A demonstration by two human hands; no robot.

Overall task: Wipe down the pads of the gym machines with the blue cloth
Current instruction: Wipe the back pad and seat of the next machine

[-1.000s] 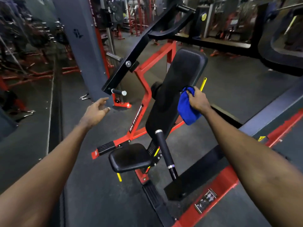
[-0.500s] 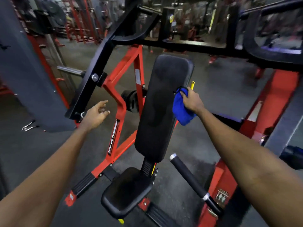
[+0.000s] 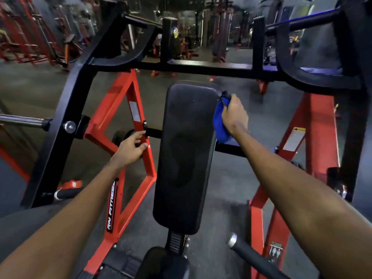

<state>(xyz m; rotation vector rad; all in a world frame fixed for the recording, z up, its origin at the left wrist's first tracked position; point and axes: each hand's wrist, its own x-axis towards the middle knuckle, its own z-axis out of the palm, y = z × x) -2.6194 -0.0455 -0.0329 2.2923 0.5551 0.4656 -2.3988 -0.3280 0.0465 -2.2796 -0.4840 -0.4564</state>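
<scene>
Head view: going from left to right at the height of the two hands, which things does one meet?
Steel bar → left hand → black back pad → blue cloth → right hand, gripping the cloth → red upright.

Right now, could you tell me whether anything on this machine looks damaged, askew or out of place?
Nothing looks broken or askew. The back pad shows shallow dents mid-surface, likely wear. The right hand grips the blue cloth at the pad's upper right edge; the left hand is at the red frame.
</scene>
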